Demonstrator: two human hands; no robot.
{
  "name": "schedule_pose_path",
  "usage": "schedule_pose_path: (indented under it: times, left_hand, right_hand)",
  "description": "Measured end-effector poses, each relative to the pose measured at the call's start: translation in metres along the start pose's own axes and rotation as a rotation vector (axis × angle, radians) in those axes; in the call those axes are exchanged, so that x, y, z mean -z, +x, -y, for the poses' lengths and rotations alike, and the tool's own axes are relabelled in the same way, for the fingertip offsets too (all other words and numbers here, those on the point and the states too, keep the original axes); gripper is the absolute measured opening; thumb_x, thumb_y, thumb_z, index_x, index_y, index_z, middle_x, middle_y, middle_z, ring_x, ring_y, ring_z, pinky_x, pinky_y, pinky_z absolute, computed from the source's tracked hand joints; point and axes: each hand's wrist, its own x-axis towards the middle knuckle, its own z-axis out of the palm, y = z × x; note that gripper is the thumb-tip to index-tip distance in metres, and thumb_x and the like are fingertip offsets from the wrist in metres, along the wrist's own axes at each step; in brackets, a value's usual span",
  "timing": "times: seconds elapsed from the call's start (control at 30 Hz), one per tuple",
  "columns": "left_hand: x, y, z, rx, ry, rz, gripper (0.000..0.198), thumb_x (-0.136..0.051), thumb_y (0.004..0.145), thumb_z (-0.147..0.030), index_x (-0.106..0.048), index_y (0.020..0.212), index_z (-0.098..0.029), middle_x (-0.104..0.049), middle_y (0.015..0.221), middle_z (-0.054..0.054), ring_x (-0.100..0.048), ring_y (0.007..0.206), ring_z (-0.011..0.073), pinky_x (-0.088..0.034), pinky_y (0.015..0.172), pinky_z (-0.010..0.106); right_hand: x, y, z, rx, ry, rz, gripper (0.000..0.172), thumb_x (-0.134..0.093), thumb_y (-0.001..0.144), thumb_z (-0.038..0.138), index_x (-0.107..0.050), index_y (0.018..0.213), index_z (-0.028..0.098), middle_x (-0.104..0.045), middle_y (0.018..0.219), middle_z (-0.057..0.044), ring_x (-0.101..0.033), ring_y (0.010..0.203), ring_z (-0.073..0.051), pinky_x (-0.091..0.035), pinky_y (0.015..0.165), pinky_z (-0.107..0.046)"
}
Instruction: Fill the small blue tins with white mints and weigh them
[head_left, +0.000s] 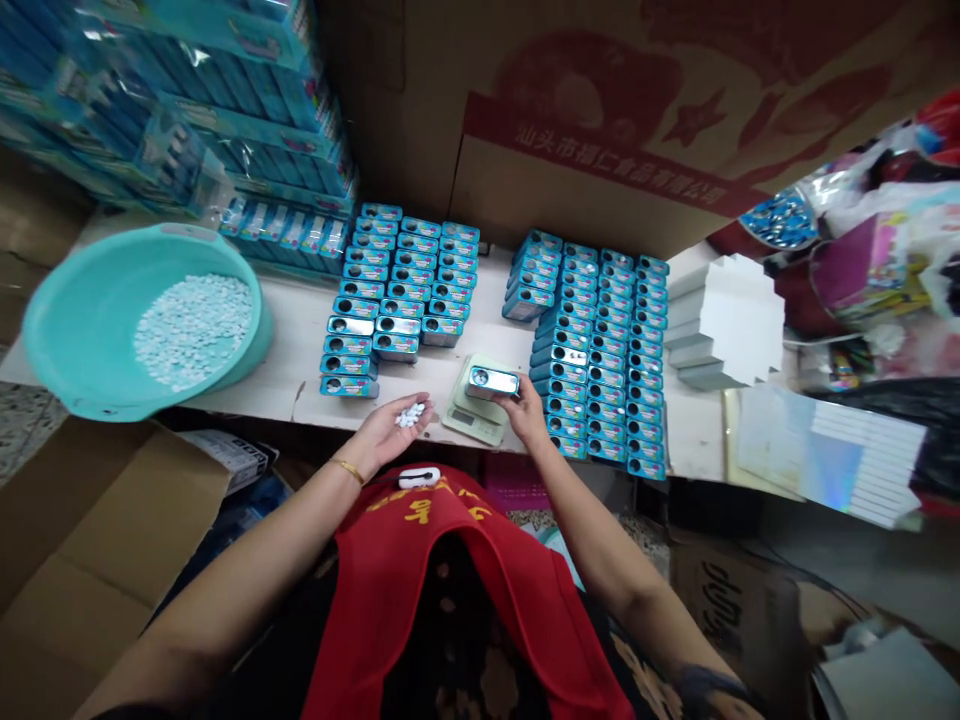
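Note:
In the head view my left hand (395, 427) is turned palm up, its fingers cupped around a small heap of white tablets (410, 414). My right hand (527, 412) grips the near right corner of a small blue tin (493, 382) with a shiny top and a round dark opening. Under the tin is a pale green kitchen scale (475, 428); whether the tin rests on it or is held just above, I cannot tell. Rows of similar tins stand on both sides, one group (407, 270) on the left and a larger one (607, 370) on the right.
A turquoise basin (67, 330) with many white tablets (195, 330) stands at the left. Behind it are stacked packs of blue tins (247, 110). A large cardboard box (570, 190) borders the table's back. White folded card (735, 315) and clear sheets (795, 450) lie at the right.

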Motion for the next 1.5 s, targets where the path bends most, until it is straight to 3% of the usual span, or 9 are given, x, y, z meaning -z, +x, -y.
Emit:
schedule_pose_path:
  times: [0.2, 0.33, 0.43, 0.63, 0.77, 1.0, 1.1, 1.27, 1.5]
  left_hand:
    - [0.018, -0.012, -0.004, -0.044, -0.004, -0.103, 0.015, -0.048, 0.078, -0.003, -0.063, 0.083, -0.004, -0.063, 0.08, 0.014, -0.064, 0.076, 0.0177, -0.056, 0.067, 0.026]
    - [0.024, -0.019, -0.005, -0.047, -0.017, -0.114, 0.016, -0.049, 0.077, -0.003, -0.063, 0.085, -0.006, -0.064, 0.083, 0.013, -0.064, 0.079, 0.0178, -0.056, 0.072, 0.027]
    - [0.024, -0.024, -0.002, -0.028, 0.014, -0.108, 0.02, -0.048, 0.077, -0.001, -0.063, 0.089, -0.006, -0.065, 0.085, 0.014, -0.064, 0.083, 0.0195, -0.055, 0.073, 0.029]
    - [0.025, -0.035, 0.019, 0.061, 0.265, -0.005, 0.024, -0.054, 0.07, 0.004, -0.065, 0.088, -0.007, -0.066, 0.094, 0.016, -0.062, 0.092, 0.0209, -0.051, 0.082, 0.026]
    - [0.027, -0.039, 0.025, 0.108, 0.388, 0.04, 0.025, -0.059, 0.068, 0.002, -0.066, 0.09, -0.007, -0.067, 0.092, 0.014, -0.062, 0.092, 0.0203, -0.049, 0.084, 0.025]
    - [0.025, -0.039, 0.024, 0.113, 0.405, 0.058, 0.024, -0.061, 0.068, 0.001, -0.066, 0.09, -0.008, -0.068, 0.088, 0.013, -0.063, 0.088, 0.0185, -0.048, 0.082, 0.024]
    - [0.026, -0.038, 0.024, 0.104, 0.383, 0.053, 0.024, -0.06, 0.068, 0.002, -0.066, 0.089, -0.008, -0.068, 0.089, 0.013, -0.063, 0.088, 0.0184, -0.049, 0.082, 0.025]
    - [0.029, -0.035, 0.024, 0.116, 0.338, 0.037, 0.024, -0.059, 0.069, 0.002, -0.066, 0.089, -0.009, -0.068, 0.088, 0.013, -0.064, 0.086, 0.0189, -0.051, 0.079, 0.026]
    - [0.029, -0.036, 0.023, 0.104, 0.301, 0.021, 0.023, -0.058, 0.07, 0.002, -0.065, 0.09, -0.008, -0.067, 0.092, 0.014, -0.062, 0.092, 0.021, -0.05, 0.083, 0.029]
  right_hand:
    - [0.01, -0.004, -0.023, -0.04, 0.08, 0.014, 0.04, -0.064, 0.066, 0.033, -0.049, 0.1, 0.02, -0.056, 0.095, -0.003, -0.054, 0.087, -0.018, -0.045, 0.081, -0.034]
    - [0.032, -0.02, 0.008, 0.106, -0.113, 0.001, 0.056, -0.061, 0.071, 0.03, -0.041, 0.122, 0.019, -0.046, 0.124, -0.01, -0.045, 0.113, -0.021, -0.037, 0.095, -0.039]
    - [0.034, -0.04, 0.044, 0.192, -0.288, -0.034, 0.041, -0.054, 0.079, 0.027, -0.048, 0.118, 0.02, -0.051, 0.12, -0.01, -0.047, 0.112, -0.021, -0.038, 0.095, -0.04]
    - [-0.009, -0.081, 0.085, 0.289, -0.268, 0.609, 0.022, -0.047, 0.085, 0.022, -0.062, 0.101, 0.022, -0.065, 0.087, -0.004, -0.059, 0.083, -0.014, -0.046, 0.077, -0.027]
    - [-0.025, -0.085, 0.085, 0.281, -0.267, 0.642, 0.021, -0.048, 0.085, 0.022, -0.064, 0.098, 0.019, -0.064, 0.085, -0.005, -0.058, 0.08, -0.012, -0.045, 0.074, -0.024]
    - [-0.019, -0.082, 0.082, 0.262, -0.261, 0.691, 0.022, -0.048, 0.085, 0.024, -0.065, 0.099, 0.021, -0.064, 0.083, -0.004, -0.058, 0.079, -0.012, -0.044, 0.073, -0.024]
    - [-0.011, -0.082, 0.068, 0.157, -0.231, 0.554, 0.02, -0.047, 0.084, 0.024, -0.066, 0.092, 0.02, -0.065, 0.084, -0.004, -0.059, 0.078, -0.013, -0.045, 0.073, -0.025]
    - [0.011, -0.064, 0.023, -0.15, -0.203, -0.134, 0.021, -0.052, 0.076, 0.027, -0.057, 0.095, 0.017, -0.059, 0.078, -0.003, -0.055, 0.066, -0.013, -0.048, 0.063, -0.028]
    - [0.018, -0.046, -0.004, -0.213, -0.074, -0.314, 0.035, -0.057, 0.068, 0.03, -0.047, 0.1, 0.017, -0.056, 0.09, -0.006, -0.053, 0.069, -0.013, -0.048, 0.066, -0.03]
